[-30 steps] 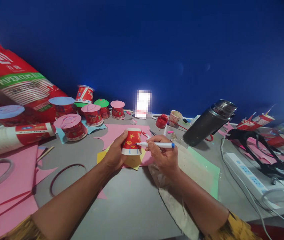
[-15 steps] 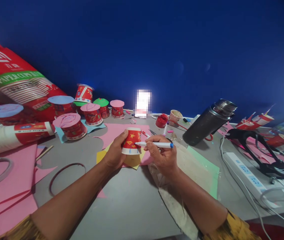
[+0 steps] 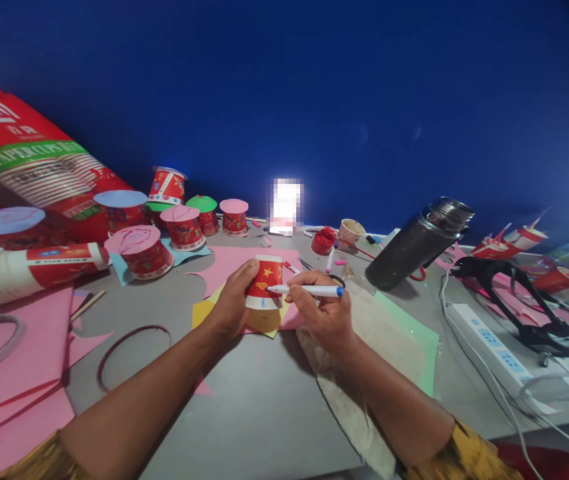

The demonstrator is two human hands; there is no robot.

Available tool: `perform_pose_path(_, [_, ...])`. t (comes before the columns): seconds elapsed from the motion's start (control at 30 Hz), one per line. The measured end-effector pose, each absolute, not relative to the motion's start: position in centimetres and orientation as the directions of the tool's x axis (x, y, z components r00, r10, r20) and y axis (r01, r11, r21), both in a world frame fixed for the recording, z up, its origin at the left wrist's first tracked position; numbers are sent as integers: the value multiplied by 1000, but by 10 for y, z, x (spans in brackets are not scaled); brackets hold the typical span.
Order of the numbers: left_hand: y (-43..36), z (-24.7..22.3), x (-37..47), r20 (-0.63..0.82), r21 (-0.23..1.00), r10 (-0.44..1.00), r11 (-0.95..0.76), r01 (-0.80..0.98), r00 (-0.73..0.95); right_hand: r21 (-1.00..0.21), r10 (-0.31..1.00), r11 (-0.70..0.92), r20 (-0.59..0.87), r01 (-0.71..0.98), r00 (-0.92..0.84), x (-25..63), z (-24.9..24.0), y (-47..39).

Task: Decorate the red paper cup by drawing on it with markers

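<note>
Crowding hands [image 3: 284, 300]: decorated cups [image 3: 184, 230], perhaps thermos [image 3: 417, 243]

the left hand [image 3: 231, 308] holds an upturned paper cup [image 3: 264, 283] at the table's [image 3: 264, 413] centre, the marker [image 3: 305, 291] in the right hand [image 3: 321, 313] touching it from 3 o'clock. lidded cups [image 3: 184, 228] stand at 10 o'clock, a flask [image 3: 417, 244] at 2 o'clock, perhaps propped, a power strip [image 3: 497, 352] beyond.
</note>
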State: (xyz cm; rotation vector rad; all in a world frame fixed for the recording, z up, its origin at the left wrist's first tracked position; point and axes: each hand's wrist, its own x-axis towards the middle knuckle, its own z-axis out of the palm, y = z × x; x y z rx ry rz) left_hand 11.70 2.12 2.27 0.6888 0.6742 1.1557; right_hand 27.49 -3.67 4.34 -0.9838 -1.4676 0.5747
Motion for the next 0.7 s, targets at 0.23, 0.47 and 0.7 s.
perform_pose_path(0.23, [23,21,118,-89,796,971,205,-570,224,-820,831,510,548,259,96,275,42,-36])
perform_pose_path(0.47, [22,24,117,-44,837,976,152,-525,212,-811,822,528,563,252,88,275,44,-36])
perform_pose_path(0.7, [20,25,116,-41,863,979,135,-486,200,-819,832,519,549,245,73,275,44,-36])
